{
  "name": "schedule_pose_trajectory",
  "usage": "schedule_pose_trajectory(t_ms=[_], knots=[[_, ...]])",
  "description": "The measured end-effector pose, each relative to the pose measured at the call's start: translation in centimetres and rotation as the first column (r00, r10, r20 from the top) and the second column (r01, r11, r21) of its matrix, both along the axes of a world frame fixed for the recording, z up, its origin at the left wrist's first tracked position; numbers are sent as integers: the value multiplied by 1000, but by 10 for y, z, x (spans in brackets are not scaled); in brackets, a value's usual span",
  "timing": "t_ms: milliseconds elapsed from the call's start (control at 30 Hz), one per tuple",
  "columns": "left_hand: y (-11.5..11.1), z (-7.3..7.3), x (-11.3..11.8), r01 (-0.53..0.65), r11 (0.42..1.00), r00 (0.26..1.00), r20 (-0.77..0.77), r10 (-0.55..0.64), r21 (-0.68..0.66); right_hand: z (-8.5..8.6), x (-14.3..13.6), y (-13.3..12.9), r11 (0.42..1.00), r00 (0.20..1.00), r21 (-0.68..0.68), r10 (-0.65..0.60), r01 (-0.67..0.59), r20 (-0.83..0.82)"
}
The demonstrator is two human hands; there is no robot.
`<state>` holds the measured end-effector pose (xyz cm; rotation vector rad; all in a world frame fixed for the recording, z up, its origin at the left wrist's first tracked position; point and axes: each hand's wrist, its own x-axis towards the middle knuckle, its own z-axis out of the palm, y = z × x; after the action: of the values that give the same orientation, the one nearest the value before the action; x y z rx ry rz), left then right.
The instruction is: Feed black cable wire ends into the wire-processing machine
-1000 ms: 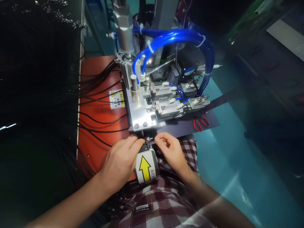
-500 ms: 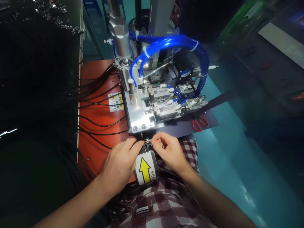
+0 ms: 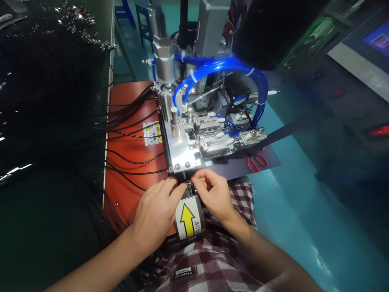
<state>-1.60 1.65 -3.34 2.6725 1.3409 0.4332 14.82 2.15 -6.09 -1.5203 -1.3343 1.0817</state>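
My left hand point(image 3: 156, 209) is closed, its thumb and index fingertips pressed down at the front of a small black fixture point(image 3: 189, 190). What those fingertips hold is hidden. Facing it from the other side, my right hand point(image 3: 214, 194) pinches thin wires point(image 3: 189, 183), which barely show between the fingertips. Just below the fingers is a black block with a white label and yellow arrow point(image 3: 187, 219). The metal machine plate point(image 3: 179, 152) lies directly beyond my fingertips.
Several black cables point(image 3: 130, 162) cross the orange-red board point(image 3: 121, 186) on the left to the machine. Blue air tubes point(image 3: 225, 65) arch over metal cylinders point(image 3: 215, 146). Red-handled scissors point(image 3: 257, 163) lie on the dark plate at right. A dark bundle of cables point(image 3: 60, 113) fills the left.
The view has shifted slightly, so the machine appears a little lower and to the right. My right fingertips have come closer to the left ones, and less of the coloured wires shows.
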Motion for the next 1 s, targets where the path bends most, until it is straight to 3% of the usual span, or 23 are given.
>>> schedule_pose_trajectory(t_ms=[100,233,333,433,600,800,1000], knots=[[-1,0,-1,2,1000,1000,8,-2,9,1,1,-3,1000,998,7,-3,2,55],[-1,1,0,-13,1000,1000,-2,13,19,0,6,3,959,966,-279,-23,-51,-256],[0,3,1,-4,999,1000,-21,5,40,-3,10,7,910,910,-394,-53,-125,-411],[-1,5,1,0,999,998,-57,3,43,-7,12,5,917,889,-380,-74,-117,-452],[-5,2,-1,30,999,995,-93,-34,-39,-8,8,1,958,931,-271,-13,-93,-364],[-4,0,-1,20,999,998,-54,-22,-48,-6,5,7,941,911,-309,-4,-136,-411],[0,2,1,21,986,999,-33,-27,-164,-9,6,5,949,921,-280,29,-148,-389]])
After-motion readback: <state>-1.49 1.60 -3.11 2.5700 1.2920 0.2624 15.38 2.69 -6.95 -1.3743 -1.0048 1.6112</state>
